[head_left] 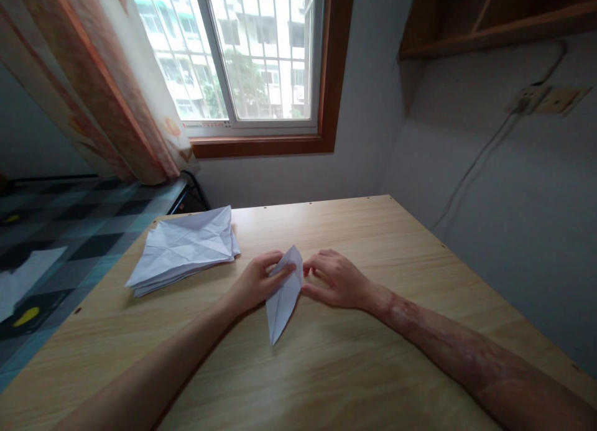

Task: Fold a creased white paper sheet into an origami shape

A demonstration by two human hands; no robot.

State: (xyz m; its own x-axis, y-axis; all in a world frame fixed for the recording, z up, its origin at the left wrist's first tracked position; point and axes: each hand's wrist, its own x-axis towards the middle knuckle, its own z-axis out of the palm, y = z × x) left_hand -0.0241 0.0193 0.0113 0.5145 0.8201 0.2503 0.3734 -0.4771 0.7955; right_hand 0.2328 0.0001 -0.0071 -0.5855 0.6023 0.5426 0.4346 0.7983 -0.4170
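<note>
A folded white paper shape (pixel 283 300), long and pointed like a kite, lies on the wooden table (pixel 354 369) with its tip toward me. My left hand (pixel 255 283) pinches its upper left edge, fingers closed on the paper. My right hand (pixel 332 279) sits at the paper's upper right edge, fingertips curled and touching the fold. Both forearms stretch in from the near edge.
A stack of creased white paper sheets (pixel 184 249) lies on the table to the left. A bed with a checked cover (pixel 56 232) stands left of the table. Behind are a window (pixel 242 51) and curtain (pixel 107 89); a wall with a socket (pixel 550 100) and cable is on the right.
</note>
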